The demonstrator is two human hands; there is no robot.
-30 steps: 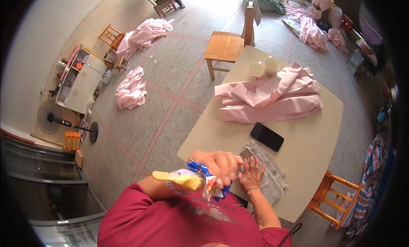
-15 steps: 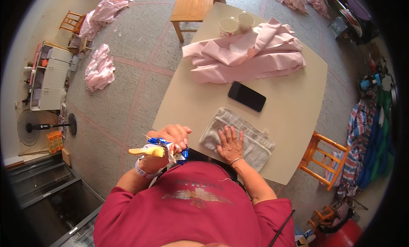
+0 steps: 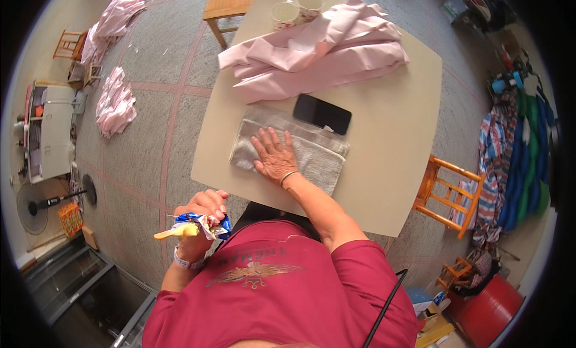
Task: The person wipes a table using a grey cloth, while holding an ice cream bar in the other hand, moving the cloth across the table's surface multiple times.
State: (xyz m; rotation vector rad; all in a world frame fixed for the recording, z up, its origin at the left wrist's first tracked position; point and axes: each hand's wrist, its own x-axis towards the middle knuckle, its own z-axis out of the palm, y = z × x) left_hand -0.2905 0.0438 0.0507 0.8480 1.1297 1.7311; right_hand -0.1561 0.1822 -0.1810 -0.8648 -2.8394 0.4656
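Observation:
My left hand [image 3: 204,219], near the table's front left edge, is closed on a crumpled blue and white wrapper [image 3: 211,225]. A pale yellow piece with a flat tan end [image 3: 180,231] sticks out to the left; what it is, I cannot tell. My right hand [image 3: 277,157] lies flat, fingers spread, on a folded grey cloth [image 3: 318,165]. Just beyond the cloth, by its far right edge, is a black phone [image 3: 322,114]. Behind the phone a heap of pink fabric [image 3: 318,60] is spread over the table [image 3: 384,144].
Two paper cups [image 3: 285,15] stand behind the fabric. Wooden chairs [image 3: 449,195] are at the table's right and far left. More pink fabric [image 3: 116,103] lies on the floor at left, near a fan [image 3: 54,201] and a white cabinet [image 3: 57,132].
My right hand and the grey cloth have slid away from me and left across the table, up close to the phone. My left hand keeps its hold on the wrapper. The whole view has shifted.

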